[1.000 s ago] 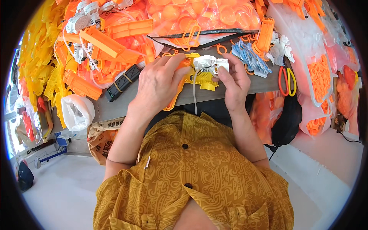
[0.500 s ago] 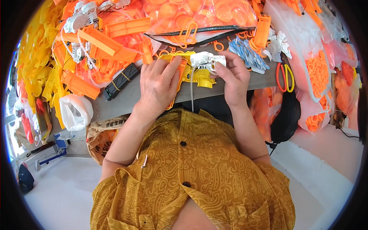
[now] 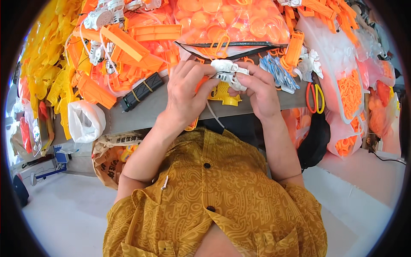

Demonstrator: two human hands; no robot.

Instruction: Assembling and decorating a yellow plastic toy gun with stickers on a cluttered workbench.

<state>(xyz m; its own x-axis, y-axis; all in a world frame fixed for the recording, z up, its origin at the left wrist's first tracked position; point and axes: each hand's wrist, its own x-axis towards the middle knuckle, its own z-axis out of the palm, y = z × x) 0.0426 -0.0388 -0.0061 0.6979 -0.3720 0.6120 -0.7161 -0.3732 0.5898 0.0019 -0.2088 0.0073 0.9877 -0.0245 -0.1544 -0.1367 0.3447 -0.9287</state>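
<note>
Below and around the grip we have the grey worktop [image 3: 137, 115]. Beyond the grip lies a clear bag [image 3: 233, 21] of round orange pieces, and to its left we see a heap of orange parts [image 3: 137, 60]. Our left hand [image 3: 188, 92] has moved right since half a second ago, from above the yellow casing [image 3: 224, 95] to the left end of the white mechanism [image 3: 231, 70]; its thumb and fingers are close together there, but we cannot tell whether they pinch the part. Our right hand [image 3: 260, 90] stays clamped on the mechanism's right end, thumb in front. The casing lies just below the grip, partly hidden by our fingers. The mechanism sits between both hands and now tilts, right end lower, where before it was nearer level. Left of the grip, beyond our left wrist, rests a banded black box [image 3: 143, 91]. Below the grip, the thin pale strip [image 3: 214, 113] slants down to the right; earlier it hung nearly straight.
</note>
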